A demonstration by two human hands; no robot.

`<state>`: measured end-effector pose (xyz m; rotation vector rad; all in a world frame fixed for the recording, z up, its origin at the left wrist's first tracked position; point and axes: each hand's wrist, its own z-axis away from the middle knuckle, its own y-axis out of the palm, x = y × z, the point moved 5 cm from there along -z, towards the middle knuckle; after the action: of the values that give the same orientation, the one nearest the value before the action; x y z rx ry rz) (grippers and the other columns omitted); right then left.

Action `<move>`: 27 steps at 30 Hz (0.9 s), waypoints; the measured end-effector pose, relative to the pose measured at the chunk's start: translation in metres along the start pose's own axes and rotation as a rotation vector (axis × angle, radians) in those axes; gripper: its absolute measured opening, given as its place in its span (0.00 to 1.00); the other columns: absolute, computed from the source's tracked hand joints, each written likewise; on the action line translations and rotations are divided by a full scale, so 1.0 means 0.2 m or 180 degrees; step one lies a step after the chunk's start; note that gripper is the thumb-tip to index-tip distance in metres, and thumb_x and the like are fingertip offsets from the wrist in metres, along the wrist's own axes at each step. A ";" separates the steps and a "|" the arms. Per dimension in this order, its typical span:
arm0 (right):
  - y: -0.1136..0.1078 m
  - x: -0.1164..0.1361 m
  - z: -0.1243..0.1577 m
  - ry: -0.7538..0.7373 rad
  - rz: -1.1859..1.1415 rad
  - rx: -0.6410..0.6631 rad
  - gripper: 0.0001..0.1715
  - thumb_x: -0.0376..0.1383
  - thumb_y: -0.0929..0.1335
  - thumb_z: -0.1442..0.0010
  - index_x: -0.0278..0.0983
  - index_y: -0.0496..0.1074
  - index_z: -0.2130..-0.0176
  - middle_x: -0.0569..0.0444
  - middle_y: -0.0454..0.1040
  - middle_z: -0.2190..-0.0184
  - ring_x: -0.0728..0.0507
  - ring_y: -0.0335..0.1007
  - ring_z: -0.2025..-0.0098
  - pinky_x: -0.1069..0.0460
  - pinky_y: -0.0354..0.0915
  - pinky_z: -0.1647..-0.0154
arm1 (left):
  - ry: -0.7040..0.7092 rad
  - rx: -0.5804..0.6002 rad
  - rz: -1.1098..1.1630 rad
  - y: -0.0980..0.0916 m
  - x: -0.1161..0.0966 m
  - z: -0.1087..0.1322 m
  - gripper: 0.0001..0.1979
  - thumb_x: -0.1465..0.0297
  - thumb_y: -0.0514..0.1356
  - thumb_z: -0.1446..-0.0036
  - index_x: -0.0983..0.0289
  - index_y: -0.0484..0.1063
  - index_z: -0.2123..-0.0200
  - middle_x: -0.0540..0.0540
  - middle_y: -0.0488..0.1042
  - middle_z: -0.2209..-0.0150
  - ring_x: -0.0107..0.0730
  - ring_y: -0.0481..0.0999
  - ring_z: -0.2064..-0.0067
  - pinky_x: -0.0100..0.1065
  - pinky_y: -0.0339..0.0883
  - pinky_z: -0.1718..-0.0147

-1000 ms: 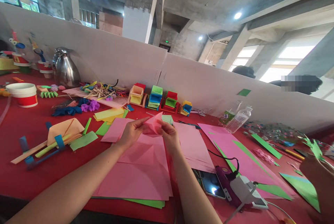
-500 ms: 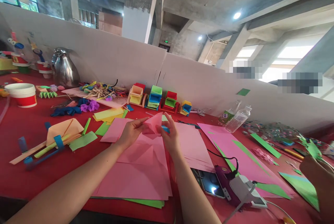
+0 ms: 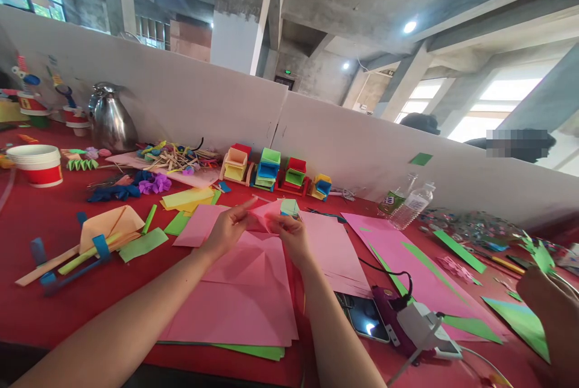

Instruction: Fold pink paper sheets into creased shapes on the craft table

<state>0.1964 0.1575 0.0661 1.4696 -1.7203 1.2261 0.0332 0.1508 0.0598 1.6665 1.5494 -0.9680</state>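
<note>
A small piece of folded pink paper [image 3: 266,212] is held up between both my hands. My left hand [image 3: 230,228] pinches its left side, thumb and fingers closed on it. At its right edge my right hand [image 3: 293,236] grips it the same way. Below the hands lies a stack of pink sheets [image 3: 235,309], and a creased pink piece [image 3: 246,264] rests on top. Green paper [image 3: 253,352] sticks out under the stack's near edge. Just behind my right hand is a small green-and-blue paper piece [image 3: 289,207].
Several colourful paper boxes [image 3: 269,169] line the back divider. Left are a steel jug [image 3: 112,116], white-and-red cups [image 3: 40,165] and an orange paper model [image 3: 111,225]. Right are a phone [image 3: 368,318], a power bank with plugs [image 3: 398,321], bottles [image 3: 414,204] and another person's hand [image 3: 545,303].
My right hand's fingers, raised and apart before, have come down and closed on the right side of the pink paper. The paper has changed its angle. My left hand keeps its grip.
</note>
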 end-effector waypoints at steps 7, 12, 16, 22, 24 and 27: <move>-0.01 0.02 0.00 -0.0011 0.0078 -0.0091 0.12 0.37 0.68 0.52 0.40 0.76 0.64 0.53 0.75 0.70 0.46 0.67 0.67 0.50 0.63 0.65 | 0.0609 0.0170 -0.0648 0.00 -0.06 0.01 0.19 0.68 0.56 0.46 0.58 0.67 0.50 0.55 0.72 0.58 0.31 0.71 0.59 0.32 0.64 0.59; 0.00 0.09 0.02 -0.0033 0.0277 -0.0009 0.14 0.37 0.68 0.52 0.40 0.76 0.63 0.53 0.76 0.68 0.44 0.67 0.63 0.48 0.63 0.60 | 0.0396 0.0254 -0.0691 0.00 -0.05 0.01 0.19 0.67 0.55 0.44 0.61 0.66 0.49 0.54 0.74 0.63 0.30 0.72 0.64 0.30 0.64 0.62; 0.00 0.08 0.02 0.0046 0.0291 -0.0025 0.17 0.38 0.69 0.52 0.40 0.75 0.60 0.53 0.76 0.65 0.43 0.67 0.61 0.46 0.62 0.57 | 0.0309 0.0472 -0.0724 0.01 -0.06 0.01 0.19 0.64 0.51 0.42 0.62 0.65 0.48 0.55 0.74 0.60 0.34 0.72 0.58 0.32 0.63 0.59; 0.00 0.11 0.02 -0.0083 0.0603 -0.0092 0.19 0.34 0.68 0.53 0.38 0.74 0.58 0.53 0.76 0.65 0.44 0.68 0.60 0.46 0.60 0.53 | 0.0237 0.0499 -0.0746 0.00 -0.05 0.00 0.20 0.61 0.49 0.41 0.62 0.67 0.49 0.56 0.74 0.56 0.36 0.71 0.55 0.33 0.62 0.57; 0.00 0.13 0.03 -0.0140 0.0581 -0.0054 0.22 0.32 0.68 0.53 0.38 0.72 0.55 0.53 0.76 0.63 0.44 0.68 0.60 0.47 0.61 0.54 | 0.0156 0.0458 -0.0680 0.00 -0.04 0.00 0.20 0.61 0.50 0.42 0.63 0.67 0.50 0.57 0.74 0.56 0.37 0.72 0.56 0.34 0.63 0.58; 0.01 0.14 0.03 -0.0096 0.0466 -0.0021 0.25 0.31 0.67 0.54 0.39 0.70 0.53 0.53 0.75 0.61 0.45 0.69 0.59 0.49 0.62 0.55 | 0.0000 0.0368 -0.0618 -0.01 -0.02 0.00 0.20 0.60 0.52 0.43 0.64 0.69 0.52 0.56 0.75 0.58 0.38 0.72 0.57 0.34 0.63 0.58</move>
<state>0.1880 0.1401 0.0867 1.3852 -1.8783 1.2769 0.0321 0.1495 0.0639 1.6148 1.7079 -1.1775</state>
